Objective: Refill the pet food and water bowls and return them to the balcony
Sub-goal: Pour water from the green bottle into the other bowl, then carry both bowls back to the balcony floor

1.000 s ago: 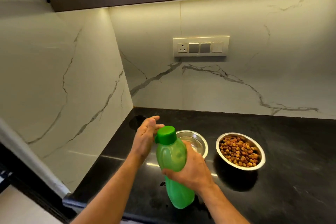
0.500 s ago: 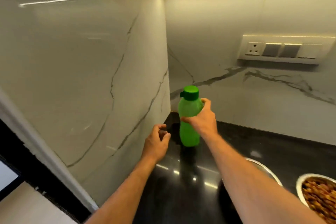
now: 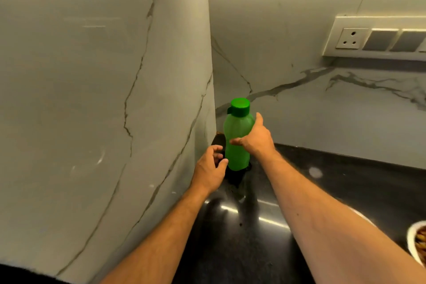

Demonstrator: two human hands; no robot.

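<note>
A green water bottle (image 3: 237,154) with its green cap on stands upright on the black counter (image 3: 345,182), deep in the corner where the two marble walls meet. My right hand (image 3: 255,140) holds it at mid-height, thumb across the front and fingers round the back. Just left of the bottle's base hovers my left hand (image 3: 209,170), its fingers loosely curled and holding nothing. At the right edge shows the rim of the steel food bowl (image 3: 412,242) with brown kibble. A sliver of the water bowl (image 3: 360,214) peeks out behind my right forearm.
Marble walls close in on the left (image 3: 103,99) and at the back. A switch and socket panel (image 3: 378,39) is mounted on the back wall at upper right. The counter's front edge lies near the bottom left.
My right hand carried the capped bottle away from the bowls to the back left corner and set it on the counter. The view has turned left, so the bowls slid to the right edge.
</note>
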